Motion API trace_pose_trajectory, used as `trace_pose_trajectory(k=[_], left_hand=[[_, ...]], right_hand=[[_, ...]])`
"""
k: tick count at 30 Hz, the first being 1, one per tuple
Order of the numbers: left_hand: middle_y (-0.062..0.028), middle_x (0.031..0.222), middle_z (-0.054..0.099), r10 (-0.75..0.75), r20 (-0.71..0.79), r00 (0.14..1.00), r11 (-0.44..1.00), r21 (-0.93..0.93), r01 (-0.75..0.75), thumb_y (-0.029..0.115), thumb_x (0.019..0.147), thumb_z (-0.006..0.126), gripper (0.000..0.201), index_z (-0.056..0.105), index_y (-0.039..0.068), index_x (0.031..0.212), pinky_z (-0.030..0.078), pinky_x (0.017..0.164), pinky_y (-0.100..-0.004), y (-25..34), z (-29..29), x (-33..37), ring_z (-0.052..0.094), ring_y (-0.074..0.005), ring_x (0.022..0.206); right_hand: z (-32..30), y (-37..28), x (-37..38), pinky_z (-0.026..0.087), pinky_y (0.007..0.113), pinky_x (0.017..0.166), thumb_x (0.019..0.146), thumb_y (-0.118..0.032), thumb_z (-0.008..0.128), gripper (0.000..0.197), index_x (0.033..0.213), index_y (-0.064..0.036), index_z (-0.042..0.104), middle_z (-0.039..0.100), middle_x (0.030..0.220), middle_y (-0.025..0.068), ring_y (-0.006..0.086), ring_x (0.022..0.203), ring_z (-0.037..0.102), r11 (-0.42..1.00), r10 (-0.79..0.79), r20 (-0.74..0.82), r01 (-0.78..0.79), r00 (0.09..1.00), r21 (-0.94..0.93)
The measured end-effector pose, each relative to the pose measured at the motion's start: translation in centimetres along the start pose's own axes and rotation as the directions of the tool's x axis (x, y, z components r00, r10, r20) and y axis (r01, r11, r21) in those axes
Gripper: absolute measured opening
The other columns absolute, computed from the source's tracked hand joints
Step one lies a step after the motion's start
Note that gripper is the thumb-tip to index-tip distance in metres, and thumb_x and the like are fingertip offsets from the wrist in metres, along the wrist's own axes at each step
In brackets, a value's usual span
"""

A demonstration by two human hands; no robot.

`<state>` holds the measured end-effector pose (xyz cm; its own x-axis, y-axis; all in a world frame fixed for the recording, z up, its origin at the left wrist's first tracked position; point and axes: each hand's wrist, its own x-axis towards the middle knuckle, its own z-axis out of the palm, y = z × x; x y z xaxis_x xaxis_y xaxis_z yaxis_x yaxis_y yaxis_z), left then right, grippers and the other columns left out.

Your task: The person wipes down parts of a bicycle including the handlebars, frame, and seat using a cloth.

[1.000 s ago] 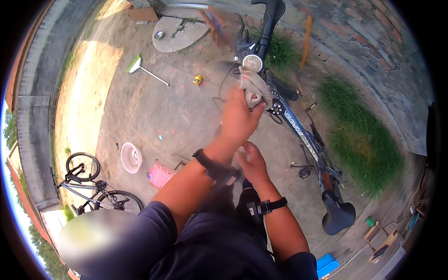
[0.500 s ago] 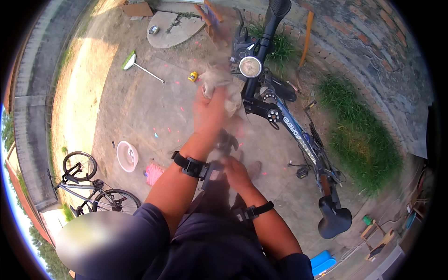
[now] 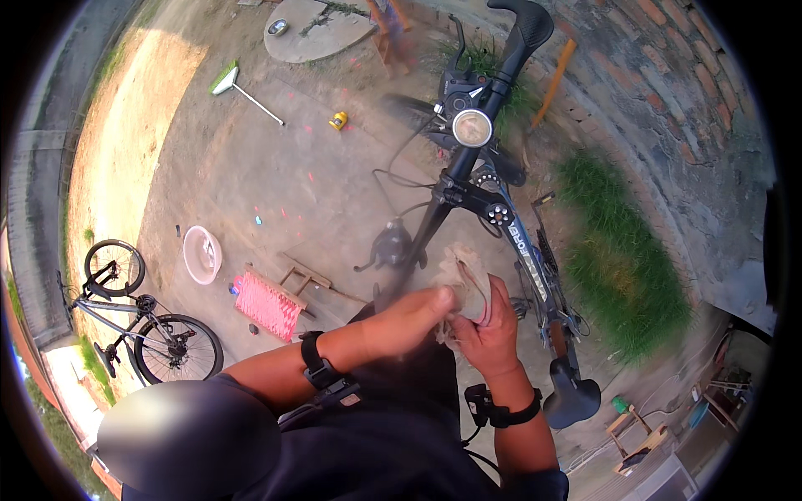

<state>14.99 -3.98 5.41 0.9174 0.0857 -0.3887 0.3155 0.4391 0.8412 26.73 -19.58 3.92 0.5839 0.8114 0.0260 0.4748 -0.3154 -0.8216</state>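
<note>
Between both hands, in front of my body, is a crumpled beige cloth with a dark, reddish-edged fold. My left hand pinches its lower left side. My right hand grips the right side, thumb toward the left hand. Just beyond the hands stands a blue and black bicycle. Its handlebar crosses from the upper right down toward my left hand, carrying a round silver bell. The near end of the bar is blurred. The black saddle lies to the right of my right forearm.
A second bicycle stands at the left. Nearby are a pink basin and a low stool with a pink woven seat. Farther off lie a green-headed broom and a yellow object. Grass and a brick wall border the right.
My left hand has come back from beside the handlebar with the cloth, toward my body. My right hand has risen to the right and now holds the cloth too.
</note>
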Motion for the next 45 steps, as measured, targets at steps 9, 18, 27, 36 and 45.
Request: trace_pose_trajectory(k=[9, 18, 27, 36, 45], left_hand=[[-0.0209, 0.111, 0.058, 0.516, -0.568, 0.641, 0.659, 0.741, 0.126, 0.023, 0.100, 0.056, 0.032, 0.055, -0.002, 0.121, 0.047, 0.091, -0.0419, -9.2, -2.7, -2.4, 0.057, -0.0375, 0.103], [-0.0272, 0.090, 0.062, 0.221, -0.652, 0.725, 0.661, 0.647, 0.380, 0.040, 0.096, 0.063, 0.049, 0.048, -0.004, 0.109, 0.049, 0.071, -0.0525, -14.0, -2.1, 1.1, 0.061, -0.0479, 0.083], [-0.0268, 0.088, 0.063, 0.205, -0.638, 0.742, 0.646, 0.658, 0.387, 0.042, 0.095, 0.065, 0.048, 0.048, -0.003, 0.103, 0.050, 0.070, -0.0522, -13.5, -2.6, 1.1, 0.062, -0.0474, 0.082], [-0.0261, 0.086, 0.063, 0.226, -0.611, 0.758, 0.636, 0.682, 0.360, 0.041, 0.094, 0.066, 0.048, 0.048, -0.003, 0.102, 0.051, 0.069, -0.0516, -13.0, -3.0, 1.2, 0.062, -0.0474, 0.079], [-0.0261, 0.086, 0.064, 0.206, -0.616, 0.760, 0.639, 0.673, 0.372, 0.044, 0.094, 0.065, 0.050, 0.048, -0.003, 0.101, 0.051, 0.069, -0.0518, -13.1, -2.8, 1.1, 0.063, -0.0469, 0.080]], right_hand=[[-1.9, 2.2, 12.0, 0.052, 0.047, 0.087, 0.084, -0.029, 0.077, 0.056, 0.126, 0.0019, 0.059, 0.065, 0.115, 0.0190, 0.0399, 0.101, 0.064, 0.760, -0.338, 0.048, 0.302, 0.940, -0.575], [-2.6, 5.1, 16.1, 0.053, 0.042, 0.076, 0.093, -0.032, 0.071, 0.035, 0.109, -0.0013, 0.067, 0.070, 0.093, 0.0114, 0.0298, 0.085, 0.066, 0.993, 0.075, 0.280, -0.098, 0.957, 0.069], [-2.8, 3.9, 14.9, 0.049, 0.043, 0.090, 0.090, -0.031, 0.072, 0.044, 0.117, 0.0015, 0.062, 0.067, 0.111, 0.0192, 0.0355, 0.106, 0.063, 0.930, -0.137, 0.371, 0.248, 0.918, -0.272], [-3.1, 6.8, 17.9, 0.053, 0.032, 0.077, 0.103, -0.028, 0.058, 0.026, 0.110, -0.0035, 0.065, 0.067, 0.093, 0.0027, 0.0170, 0.083, 0.064, 0.749, 0.254, 0.279, -0.371, 0.926, 0.549], [-3.1, 3.6, 16.2, 0.052, 0.037, 0.082, 0.091, -0.029, 0.071, 0.027, 0.107, -0.0077, 0.068, 0.069, 0.094, 0.0104, 0.0316, 0.087, 0.067, 0.965, -0.149, 0.377, 0.219, 0.914, -0.147]])
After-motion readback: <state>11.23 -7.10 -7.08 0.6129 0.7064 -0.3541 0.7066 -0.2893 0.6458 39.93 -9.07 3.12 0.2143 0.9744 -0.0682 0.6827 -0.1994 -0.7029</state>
